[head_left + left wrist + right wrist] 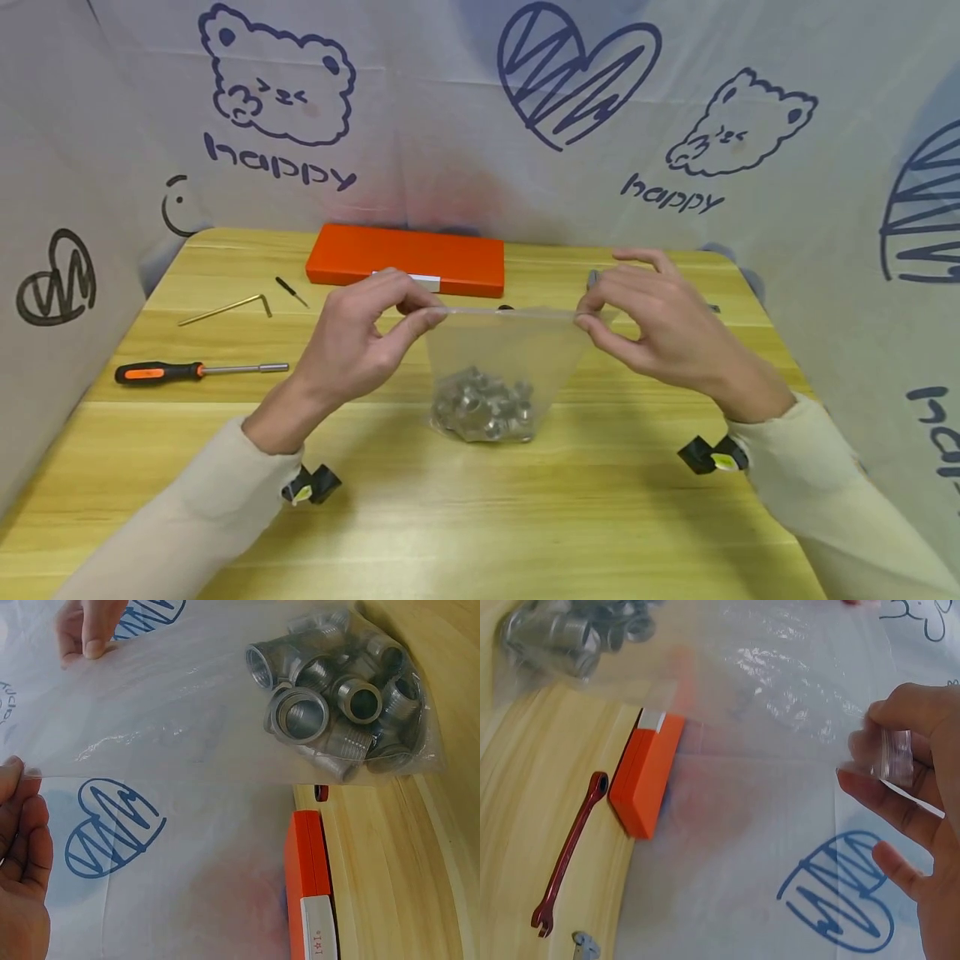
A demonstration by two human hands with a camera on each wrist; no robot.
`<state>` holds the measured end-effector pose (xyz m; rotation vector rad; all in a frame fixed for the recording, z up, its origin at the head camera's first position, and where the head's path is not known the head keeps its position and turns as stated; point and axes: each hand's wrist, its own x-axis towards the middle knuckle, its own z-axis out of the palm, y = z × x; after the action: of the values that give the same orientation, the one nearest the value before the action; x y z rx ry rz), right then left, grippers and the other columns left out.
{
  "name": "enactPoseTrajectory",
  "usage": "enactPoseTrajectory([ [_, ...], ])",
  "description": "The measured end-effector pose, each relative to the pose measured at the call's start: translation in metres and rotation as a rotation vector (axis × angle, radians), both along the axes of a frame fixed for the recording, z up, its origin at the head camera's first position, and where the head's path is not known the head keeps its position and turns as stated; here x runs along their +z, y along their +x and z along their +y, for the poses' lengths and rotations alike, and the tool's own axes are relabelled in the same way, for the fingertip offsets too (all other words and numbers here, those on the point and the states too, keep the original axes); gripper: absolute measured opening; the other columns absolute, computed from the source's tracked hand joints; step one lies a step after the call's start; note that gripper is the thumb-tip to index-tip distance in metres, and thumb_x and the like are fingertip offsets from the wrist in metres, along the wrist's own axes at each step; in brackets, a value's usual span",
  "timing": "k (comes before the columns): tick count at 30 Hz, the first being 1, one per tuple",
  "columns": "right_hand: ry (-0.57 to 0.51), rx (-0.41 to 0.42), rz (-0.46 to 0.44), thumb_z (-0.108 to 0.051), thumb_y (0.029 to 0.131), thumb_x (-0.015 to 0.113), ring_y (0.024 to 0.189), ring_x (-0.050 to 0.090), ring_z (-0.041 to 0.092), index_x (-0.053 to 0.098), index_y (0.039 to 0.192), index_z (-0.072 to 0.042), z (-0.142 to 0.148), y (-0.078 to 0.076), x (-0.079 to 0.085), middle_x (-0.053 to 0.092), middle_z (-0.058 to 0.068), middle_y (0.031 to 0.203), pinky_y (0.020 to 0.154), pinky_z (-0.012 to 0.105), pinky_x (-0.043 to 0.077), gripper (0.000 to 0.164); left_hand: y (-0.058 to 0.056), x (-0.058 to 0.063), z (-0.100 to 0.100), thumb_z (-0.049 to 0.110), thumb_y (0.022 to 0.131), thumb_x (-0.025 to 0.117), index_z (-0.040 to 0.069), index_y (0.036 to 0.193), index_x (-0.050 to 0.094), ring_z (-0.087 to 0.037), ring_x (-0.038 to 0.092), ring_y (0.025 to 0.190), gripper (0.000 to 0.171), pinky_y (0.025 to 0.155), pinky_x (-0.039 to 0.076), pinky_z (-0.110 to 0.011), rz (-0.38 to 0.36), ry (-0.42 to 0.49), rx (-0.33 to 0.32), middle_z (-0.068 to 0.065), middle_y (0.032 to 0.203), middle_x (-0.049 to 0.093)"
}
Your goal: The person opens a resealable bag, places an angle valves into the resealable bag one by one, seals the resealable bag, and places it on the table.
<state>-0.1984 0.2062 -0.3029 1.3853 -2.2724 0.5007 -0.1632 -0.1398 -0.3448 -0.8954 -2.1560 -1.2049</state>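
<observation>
A clear plastic bag hangs upright above the table between both hands, its top edge stretched nearly straight. Several silvery threaded pipe fittings are heaped at the bottom of the bag. At the bag's upper left corner, my left hand pinches the edge between thumb and forefinger. My right hand pinches the opposite top corner, its other fingers lifted away. The right wrist view shows a short folded strip of the bag's edge sticking out past the right fingertips.
Behind the bag lies an orange case with a white label. On the left are a nut driver, a brass-coloured hex key and a small black screwdriver. A red wrench lies near the case. A drawn-on white cloth stands behind the table.
</observation>
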Motion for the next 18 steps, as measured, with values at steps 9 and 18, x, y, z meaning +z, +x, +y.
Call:
enactPoseTrajectory([
  [9,-0.053,-0.041,0.028,-0.046,0.117,0.048,0.091,0.075,0.026,0.073,0.095,-0.009,0.01,-0.001,-0.011,0.077,0.003,0.09,0.112,0.064,0.045,0.05,0.001,-0.004,-0.004,0.002,0.096,0.081,0.009,0.097,0.078,-0.009,0.064,0.084,0.008,0.078,0.052,-0.023,-0.026,0.021,0.016,0.002,0.09,0.077],
  [18,-0.125,-0.11,0.083,-0.045,0.114,0.054,0.084,0.072,0.027,0.07,0.093,-0.007,0.016,0.0,-0.024,0.076,0.006,0.086,0.113,0.058,0.045,0.047,-0.001,-0.003,-0.002,0.004,0.097,0.08,0.009,0.097,0.078,-0.009,0.063,0.083,0.006,0.079,0.052,-0.023,-0.043,0.031,0.01,0.0,0.091,0.077],
])
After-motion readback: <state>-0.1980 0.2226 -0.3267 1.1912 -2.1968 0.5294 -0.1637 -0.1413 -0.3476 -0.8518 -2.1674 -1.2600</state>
